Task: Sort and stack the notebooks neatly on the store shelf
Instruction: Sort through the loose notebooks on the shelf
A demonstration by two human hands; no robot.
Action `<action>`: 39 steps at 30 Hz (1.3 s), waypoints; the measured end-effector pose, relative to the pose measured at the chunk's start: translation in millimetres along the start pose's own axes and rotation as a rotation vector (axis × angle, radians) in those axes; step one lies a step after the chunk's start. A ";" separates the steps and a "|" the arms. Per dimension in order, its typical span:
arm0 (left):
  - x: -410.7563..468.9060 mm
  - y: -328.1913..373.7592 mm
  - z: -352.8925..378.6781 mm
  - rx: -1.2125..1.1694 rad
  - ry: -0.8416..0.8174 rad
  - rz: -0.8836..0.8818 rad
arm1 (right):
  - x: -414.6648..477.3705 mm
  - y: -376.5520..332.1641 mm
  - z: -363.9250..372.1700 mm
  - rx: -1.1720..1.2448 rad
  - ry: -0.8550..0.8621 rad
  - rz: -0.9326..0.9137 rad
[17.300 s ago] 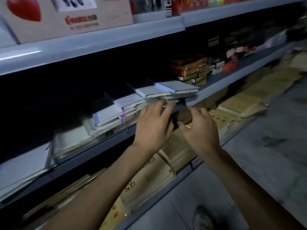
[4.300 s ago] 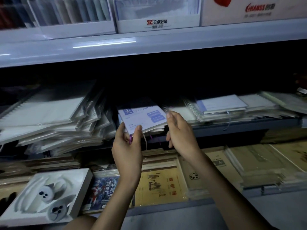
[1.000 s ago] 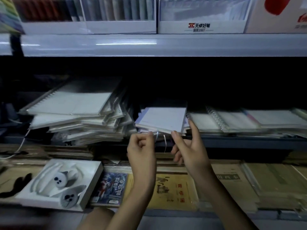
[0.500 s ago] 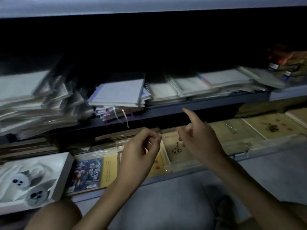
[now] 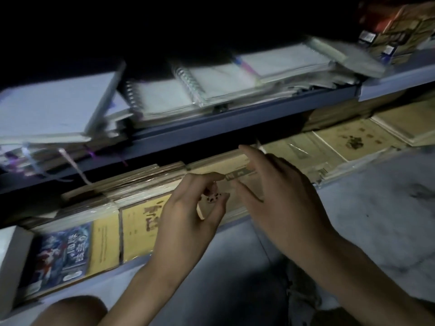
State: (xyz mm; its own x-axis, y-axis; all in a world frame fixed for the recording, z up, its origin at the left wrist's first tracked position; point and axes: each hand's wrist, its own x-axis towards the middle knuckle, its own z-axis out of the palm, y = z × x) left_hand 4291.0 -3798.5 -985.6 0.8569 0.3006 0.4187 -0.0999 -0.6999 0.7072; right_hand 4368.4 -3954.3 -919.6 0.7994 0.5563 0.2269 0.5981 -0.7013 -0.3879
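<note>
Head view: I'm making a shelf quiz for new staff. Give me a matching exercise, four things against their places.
1 spiral notebook
2 blue picture book
3 stacked boxes
4 yellow book

a lower shelf, left part
b top right corner
c upper shelf, middle
d lower shelf, right of the blue one

Pairs: 1c, 2a, 3b, 4d

Big dark letters are showing on the yellow book (image 5: pixel 141 222) and pale ones on the blue book (image 5: pixel 63 252), at the bottom shelf's (image 5: pixel 106 281) front edge. All are too blurry to read.
</note>
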 end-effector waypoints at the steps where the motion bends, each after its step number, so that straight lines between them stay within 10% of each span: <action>1: 6.7 -1.3 5.1 0.010 0.016 0.017 | 0.0 5.9 0.3 -0.002 -0.012 0.022; 14: 60.1 -16.6 67.4 0.283 0.101 0.252 | 71.1 84.5 -10.7 0.052 0.105 0.052; 39: -8.0 7.6 8.1 0.414 0.133 0.091 | 31.2 29.8 -21.9 0.070 0.092 -0.024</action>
State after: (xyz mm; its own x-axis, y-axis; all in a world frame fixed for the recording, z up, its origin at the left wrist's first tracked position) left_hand 4287.5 -3811.4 -988.3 0.7788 0.2878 0.5574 0.0622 -0.9196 0.3879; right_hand 4412.4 -3967.6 -904.5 0.7887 0.5270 0.3165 0.6142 -0.6536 -0.4421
